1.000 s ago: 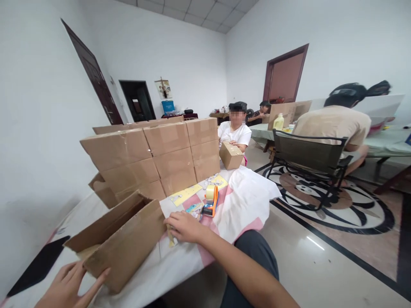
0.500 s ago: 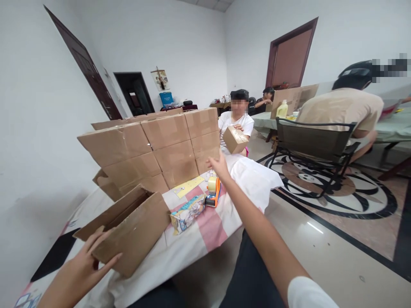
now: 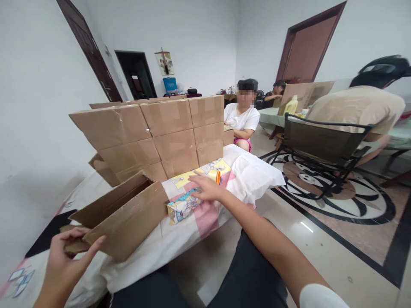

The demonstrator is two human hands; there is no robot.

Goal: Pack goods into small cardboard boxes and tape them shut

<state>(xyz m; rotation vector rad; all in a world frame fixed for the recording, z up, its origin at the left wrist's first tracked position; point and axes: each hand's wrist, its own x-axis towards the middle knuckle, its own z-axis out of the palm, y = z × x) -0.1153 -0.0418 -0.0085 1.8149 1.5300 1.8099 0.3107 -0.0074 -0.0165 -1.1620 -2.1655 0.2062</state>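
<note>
An open cardboard box lies on the table close to me, its opening facing up and toward the left. At its near end my left hand grips the edge, thumb on the outer side and fingers by the flap. My right hand is over a soft pack with a cartoon print, fingers apart and nothing held. Just behind that hand shows a tape dispenser with an orange frame, mostly covered by the hand.
Stacked closed cardboard boxes form a wall across the table's far side. A cloth covers the table. Beyond the stack a person in white has a hand by a box. To the right, another person sits in a black chair.
My right hand has come back from beside the stack to above the soft pack. The person opposite has lowered a box behind the stack's end. My left hand has opened slightly around the box's flap end.
</note>
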